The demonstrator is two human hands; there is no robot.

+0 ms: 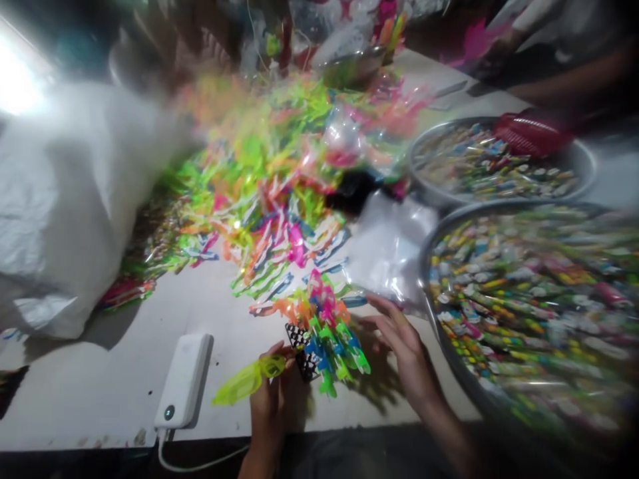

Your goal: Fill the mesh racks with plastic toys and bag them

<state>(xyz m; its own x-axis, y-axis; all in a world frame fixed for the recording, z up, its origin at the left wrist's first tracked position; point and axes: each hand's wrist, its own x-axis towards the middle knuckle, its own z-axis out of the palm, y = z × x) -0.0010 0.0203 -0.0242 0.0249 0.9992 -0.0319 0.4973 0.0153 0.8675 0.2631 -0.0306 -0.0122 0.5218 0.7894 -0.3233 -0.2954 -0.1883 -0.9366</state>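
In the lower middle of the head view, my left hand has its fingers closed around a yellow see-through plastic piece. Beside those fingertips is a black-and-white patterned piece, partly covered by a bunch of small plastic pieces in orange, pink, blue and green. Whether my left hand also grips that bunch is hard to make out. My right hand is just right of the bunch, its fingers stretched out and apart, with nothing visible in them.
Bright plastic pieces form a big heap at the back. A white sack stands left, a white power bank with a cable in front. Clear plastic bags lie near two metal basins of small items. Another person's arm shows back right.
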